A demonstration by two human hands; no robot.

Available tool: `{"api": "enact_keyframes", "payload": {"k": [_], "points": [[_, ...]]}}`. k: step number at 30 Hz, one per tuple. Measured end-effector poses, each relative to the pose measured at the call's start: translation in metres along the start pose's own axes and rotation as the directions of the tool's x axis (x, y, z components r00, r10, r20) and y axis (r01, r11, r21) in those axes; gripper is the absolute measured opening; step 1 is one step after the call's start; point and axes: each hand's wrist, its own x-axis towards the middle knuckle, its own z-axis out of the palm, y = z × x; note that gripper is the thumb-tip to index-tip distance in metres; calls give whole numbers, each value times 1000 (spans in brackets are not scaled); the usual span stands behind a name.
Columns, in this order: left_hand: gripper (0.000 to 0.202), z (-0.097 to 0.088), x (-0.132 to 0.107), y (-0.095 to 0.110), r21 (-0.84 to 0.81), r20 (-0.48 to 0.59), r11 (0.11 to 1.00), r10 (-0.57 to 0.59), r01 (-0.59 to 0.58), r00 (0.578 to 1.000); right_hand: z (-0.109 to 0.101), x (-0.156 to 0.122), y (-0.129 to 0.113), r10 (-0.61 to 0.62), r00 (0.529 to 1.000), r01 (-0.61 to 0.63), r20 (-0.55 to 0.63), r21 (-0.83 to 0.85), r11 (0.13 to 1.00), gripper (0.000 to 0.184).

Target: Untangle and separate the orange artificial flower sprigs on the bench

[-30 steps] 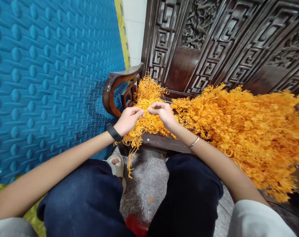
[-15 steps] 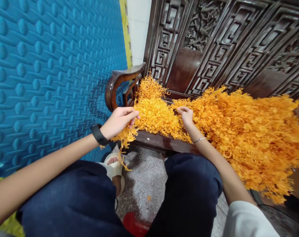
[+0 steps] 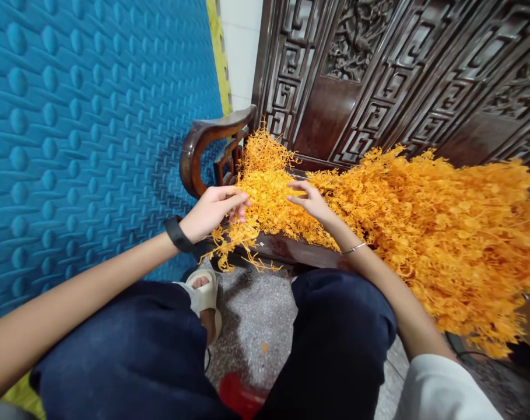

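My left hand [image 3: 218, 211], with a black band at its wrist, is closed in a pinch at the left end of the bench. A bundle of orange plastic sprigs [image 3: 232, 240] dangles below its fingers, over the bench's front edge. My right hand [image 3: 309, 201] is over the smaller pile of orange plastic sprigs [image 3: 269, 201], its thumb and fingers apart with nothing between them. A much larger heap of similar sprigs [image 3: 457, 233] spreads along the seat to the right of my right forearm.
The dark wooden bench [image 3: 291, 249] has a curved armrest [image 3: 192, 154] at left and a carved lattice back [image 3: 328, 111]. Blue textured matting [image 3: 94, 146] with a yellow edge lies left. A red object [image 3: 241, 396] is on the speckled floor [image 3: 265, 309] between my legs.
My right hand has moved left from the gap between the piles toward my left hand, and its fingers have spread. The sprigs under my left hand have swung right and up.
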Motion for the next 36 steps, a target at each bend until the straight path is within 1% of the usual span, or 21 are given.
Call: {"api": "enact_keyframes", "payload": {"k": [1, 2, 3, 4, 6, 8, 9, 10, 11, 13, 15, 16, 18, 20, 22, 24, 27, 30, 32, 36], "points": [[18, 0, 1, 0, -2, -1, 1000, 13, -13, 1000, 4, -4, -13, 2, 991, -12, 132, 73, 997, 34], [18, 1, 1, 0, -5, 1, 1000, 26, -26, 1000, 9, -7, -27, 1, 964, -40, 266, 142, 989, 32], [18, 1, 2, -1, -7, 3, 999, 36, -36, 999, 15, -10, -39, -10, 924, -69, 381, 192, 979, 32], [18, 2, 2, -1, -7, 6, 999, 46, -46, 999, 20, -13, -50, -24, 881, -89, 472, 217, 972, 31], [19, 2, 3, -1, -2, 6, 998, 65, -65, 998, 30, -18, -64, -54, 818, -88, 573, 218, 972, 29], [19, 2, 3, -2, 17, 1, 996, 89, -89, 996, 39, -20, -71, -76, 787, -46, 612, 182, 982, 27], [20, 2, 3, -2, 29, 0, 994, 101, -101, 995, 43, -20, -72, -88, 785, -16, 613, 162, 987, 25], [20, 2, 3, -3, 39, -1, 994, 107, -107, 994, 45, -20, -72, -100, 793, 13, 601, 147, 989, 23], [19, 1, 3, -3, 45, -1, 993, 107, -106, 994, 48, -20, -72, -112, 809, 37, 577, 141, 989, 20], [20, 2, 3, -5, 50, -15, 995, 86, -85, 996, 50, -20, -73, -134, 856, 58, 499, 166, 984, 17], [23, 2, 4, -7, 67, -44, 996, 55, -52, 998, 52, -20, -75, -156, 898, 63, 411, 232, 971, 19], [27, 2, 4, -7, 79, -59, 996, 45, -40, 997, 53, -21, -77, -172, 911, 73, 375, 262, 962, 21], [34, 3, 5, -8, 105, -83, 994, 43, -34, 996, 54, -22, -81, -219, 920, 120, 324, 298, 947, 24], [39, 2, 6, -9, 143, -84, 989, 59, -47, 995, 55, -24, -84, -264, 922, 175, 283, 303, 937, 23], [38, 1, 8, -11, 206, -71, 976, 85, -69, 994, 56, -25, -85, -281, 929, 206, 240, 294, 933, 21], [33, -1, 10, -13, 277, -70, 958, 101, -78, 992, 58, -25, -85, -283, 937, 218, 207, 288, 932, 20], [20, -2, 12, -15, 356, -107, 930, 140, -94, 984, 60, -25, -85, -288, 940, 223, 182, 313, 923, 21], [10, -1, 13, -15, 381, -92, 914, 187, -139, 978, 61, -25, -86, -261, 949, 189, 178, 342, 920, 20], [9, 0, 11, -14, 325, -63, 936, 164, -136, 984, 61, -26, -88, -230, 951, 148, 204, 352, 924, 17], [12, 3, 7, -12, 153, 8, 984, 95, -95, 995, 61, -26, -90, -183, 950, 78, 251, 378, 923, 16]]}}
